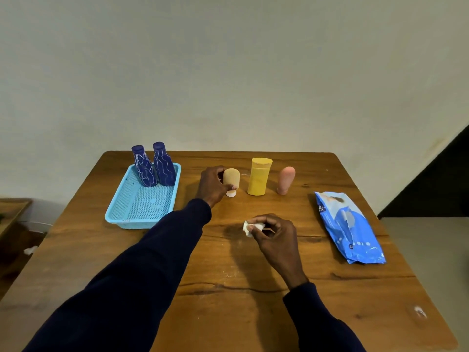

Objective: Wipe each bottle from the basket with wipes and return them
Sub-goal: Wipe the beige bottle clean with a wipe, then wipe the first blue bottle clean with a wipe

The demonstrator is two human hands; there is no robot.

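Observation:
My left hand [212, 185] grips a small tan bottle [231, 179] that stands on its white cap on the wooden table [253, 288]. To its right stand a yellow bottle [258, 177] and a pink bottle [286, 180]. Two dark blue bottles [154, 165] stand upright at the far end of the light blue basket [142, 207] on the left. My right hand [272, 233] pinches a crumpled white wipe [250, 227] just above the table, nearer to me than the bottles.
A blue pack of wipes [349, 227] lies near the table's right edge. A wall stands right behind the table's far edge. A scrap of white tissue [30, 250] lies on the floor at the left, near a low wooden piece of furniture [12, 212].

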